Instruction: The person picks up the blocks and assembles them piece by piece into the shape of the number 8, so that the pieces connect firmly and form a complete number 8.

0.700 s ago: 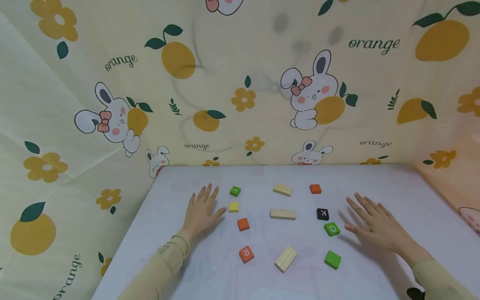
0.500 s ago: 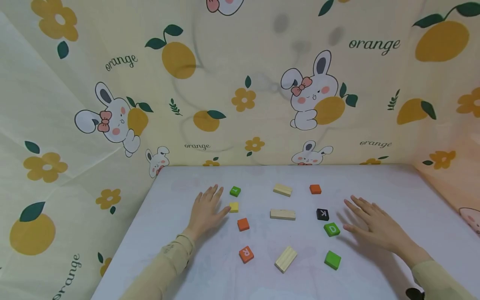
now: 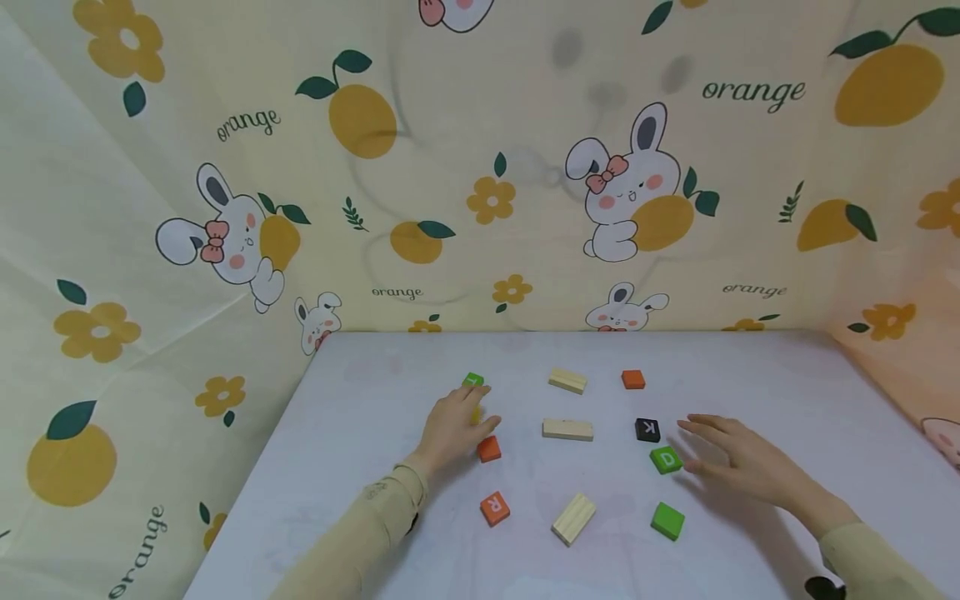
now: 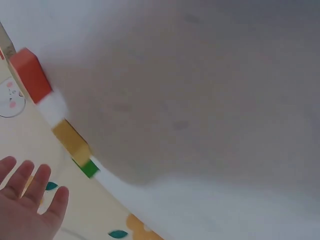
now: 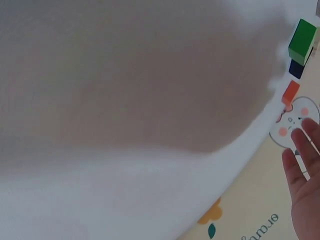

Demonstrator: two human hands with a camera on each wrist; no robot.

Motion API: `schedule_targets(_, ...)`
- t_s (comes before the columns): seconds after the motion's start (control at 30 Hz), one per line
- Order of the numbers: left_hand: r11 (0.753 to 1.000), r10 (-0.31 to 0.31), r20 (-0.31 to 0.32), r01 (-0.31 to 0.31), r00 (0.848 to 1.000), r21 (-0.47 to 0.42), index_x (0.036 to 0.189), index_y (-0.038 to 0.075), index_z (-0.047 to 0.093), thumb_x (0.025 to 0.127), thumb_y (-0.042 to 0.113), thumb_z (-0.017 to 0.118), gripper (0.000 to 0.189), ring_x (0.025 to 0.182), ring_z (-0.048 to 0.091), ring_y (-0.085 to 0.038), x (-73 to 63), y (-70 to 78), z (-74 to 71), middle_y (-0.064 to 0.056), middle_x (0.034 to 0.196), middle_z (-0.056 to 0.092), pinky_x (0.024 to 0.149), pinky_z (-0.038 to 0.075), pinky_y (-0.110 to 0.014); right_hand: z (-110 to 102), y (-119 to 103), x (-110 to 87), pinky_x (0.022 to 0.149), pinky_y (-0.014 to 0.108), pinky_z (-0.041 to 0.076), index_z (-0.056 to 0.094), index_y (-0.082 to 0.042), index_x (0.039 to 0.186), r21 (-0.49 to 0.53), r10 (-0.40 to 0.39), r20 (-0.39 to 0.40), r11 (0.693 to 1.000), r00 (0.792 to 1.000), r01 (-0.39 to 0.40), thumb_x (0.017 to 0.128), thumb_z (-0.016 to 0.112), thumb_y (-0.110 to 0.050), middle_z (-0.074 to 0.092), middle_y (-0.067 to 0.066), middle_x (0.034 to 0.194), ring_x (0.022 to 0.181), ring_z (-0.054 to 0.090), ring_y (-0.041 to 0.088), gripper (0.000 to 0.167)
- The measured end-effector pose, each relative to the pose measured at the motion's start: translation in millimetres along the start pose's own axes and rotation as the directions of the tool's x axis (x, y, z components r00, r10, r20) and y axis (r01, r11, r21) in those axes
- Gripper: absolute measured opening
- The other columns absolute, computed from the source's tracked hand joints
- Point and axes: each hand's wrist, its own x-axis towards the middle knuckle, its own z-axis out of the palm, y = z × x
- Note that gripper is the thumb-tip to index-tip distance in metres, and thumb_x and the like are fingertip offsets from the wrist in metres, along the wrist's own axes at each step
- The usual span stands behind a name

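My left hand (image 3: 452, 427) hovers over the left column of blocks, fingers loosely spread and holding nothing. It partly covers a yellow block (image 4: 72, 141) and a green letter block (image 3: 472, 379); an orange block (image 3: 489, 450) lies just below its thumb. On the right, my right hand (image 3: 742, 460) is held above the table, fingers relaxed and grasping nothing. Its fingertips are close to a green block marked D (image 3: 666, 460) and a black block marked K (image 3: 647, 430). In the wrist views both hands show extended fingers.
Three plain wooden blocks stand mid-table: a far one (image 3: 567, 381), a middle one (image 3: 567, 429) and a near one (image 3: 573, 519). An orange R block (image 3: 495, 508), a green block (image 3: 667, 521) and an orange block (image 3: 633, 380) lie around them. A printed cloth (image 3: 525, 167) hangs behind the table.
My left hand has moved right, from beside the yellow block to over it. The right hand has dropped slightly toward the D block, its fingers less spread. No block has moved.
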Motion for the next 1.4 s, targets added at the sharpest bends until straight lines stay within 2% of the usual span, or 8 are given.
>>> schedule_targets(0.2, 1.0, 0.012, 0.078, -0.013, 0.997, 0.013, 0.128, 0.011, 0.054, 0.088, 0.042, 0.059, 0.05, 0.112, 0.059, -0.022, 8.0, 15.2, 13.5, -0.007, 0.124, 0.06, 0.088, 0.049, -0.041, 3, -4, 2.5, 0.087, 0.058, 0.043, 0.061, -0.007, 0.119, 0.016, -0.025, 0.018, 1.0, 1.0, 0.025, 0.08, 0.069, -0.039, 0.059, 0.018, 0.12, 0.11, 0.053, 0.04, 0.051)
schedule_targets(0.33, 1.0, 0.012, 0.118, -0.013, 0.993, 0.008, 0.13, 0.012, 0.053, 0.088, 0.04, 0.058, 0.051, 0.113, 0.058, -0.022, 13.1, 23.0, 22.2, -0.007, 0.126, 0.06, 0.09, 0.049, -0.039, 5, -6, 5.2, 0.085, 0.056, 0.046, 0.063, -0.009, 0.117, 0.017, -0.005, 0.06, 1.0, 0.998, 0.004, 0.079, 0.069, -0.041, 0.061, 0.015, 0.116, 0.107, 0.056, 0.038, 0.05)
schedule_targets(0.6, 0.999, 0.028, 0.18, -0.032, 0.983, 0.015, 0.125, 0.014, 0.057, 0.088, 0.038, 0.059, 0.044, 0.112, 0.059, -0.021, 20.7, 38.0, 33.3, -0.003, 0.123, 0.062, 0.088, 0.049, -0.037, 9, -8, 9.2, 0.085, 0.051, 0.047, 0.065, -0.008, 0.113, 0.001, -0.01, 0.093, 1.0, 0.996, 0.01, 0.078, 0.071, -0.032, 0.063, 0.01, 0.109, 0.102, 0.058, 0.033, 0.042)
schedule_targets(0.77, 0.998, 0.038, 0.184, -0.048, 0.982, 0.051, 0.122, 0.017, 0.06, 0.087, 0.039, 0.061, 0.042, 0.107, 0.061, -0.018, 25.3, 43.8, 40.2, -0.001, 0.118, 0.064, 0.083, 0.05, -0.035, 10, -11, 11.5, 0.085, 0.048, 0.048, 0.066, -0.008, 0.111, -0.007, -0.044, 0.093, 0.999, 0.995, 0.045, 0.078, 0.072, -0.028, 0.065, 0.007, 0.106, 0.099, 0.06, 0.03, 0.039)
schedule_targets(1.03, 0.989, 0.089, 0.192, -0.109, 0.977, 0.101, 0.114, 0.017, 0.065, 0.085, 0.04, 0.063, 0.037, 0.099, 0.063, -0.015, 31.3, 52.8, 43.5, 0.001, 0.11, 0.067, 0.076, 0.051, -0.03, 10, -11, 14.2, 0.084, 0.045, 0.049, 0.066, -0.01, 0.11, -0.023, -0.022, 0.137, 0.999, 0.99, 0.026, 0.08, 0.07, -0.025, 0.065, 0.003, 0.104, 0.098, 0.06, 0.026, 0.034)
schedule_targets(1.23, 0.987, 0.074, 0.193, -0.1, 0.978, 0.129, 0.108, 0.019, 0.068, 0.084, 0.039, 0.065, 0.031, 0.094, 0.064, -0.013, 34.5, 57.5, 46.7, 0.005, 0.105, 0.069, 0.074, 0.049, -0.03, 10, -11, 16.3, 0.083, 0.043, 0.05, 0.067, -0.01, 0.108, -0.048, -0.062, 0.137, 0.997, 0.989, 0.069, 0.081, 0.069, -0.021, 0.065, 0.001, 0.102, 0.095, 0.061, 0.025, 0.03)
schedule_targets(1.4, 0.987, 0.063, 0.199, -0.091, 0.978, 0.133, 0.102, 0.02, 0.071, 0.084, 0.038, 0.066, 0.026, 0.088, 0.063, -0.012, 37.7, 59.9, 46.2, 0.006, 0.101, 0.071, 0.072, 0.048, -0.028, 8, -12, 18.3, 0.081, 0.04, 0.051, 0.068, -0.012, 0.106, -0.051, -0.042, 0.162, 0.997, 0.986, 0.05, 0.08, 0.069, -0.022, 0.065, -0.001, 0.1, 0.093, 0.06, 0.022, 0.028)
